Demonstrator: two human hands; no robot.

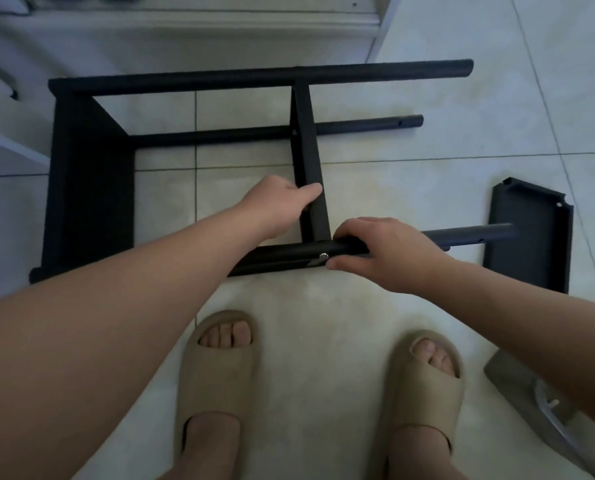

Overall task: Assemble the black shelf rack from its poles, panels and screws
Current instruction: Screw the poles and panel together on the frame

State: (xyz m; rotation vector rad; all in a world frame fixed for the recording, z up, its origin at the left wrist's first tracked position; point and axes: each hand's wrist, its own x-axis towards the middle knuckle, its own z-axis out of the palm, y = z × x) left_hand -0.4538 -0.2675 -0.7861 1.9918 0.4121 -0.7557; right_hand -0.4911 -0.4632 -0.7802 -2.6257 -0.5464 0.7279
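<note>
Black shelf rack [92, 188] on its side on the tiled floor [427, 174], centre frame. Left hand [278, 202]: grip clamped on middle panel [308, 154], thumb across its face. Right hand [389, 251]: grip curled round near pole [282, 259], thumb just beside silver screw [322, 256]. Loose panel [528, 240] flat at right. Tan slippers [220, 375] below.

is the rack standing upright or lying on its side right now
On its side. The rack has its poles running level with the tiled floor, and its middle panel stands on edge.
</note>
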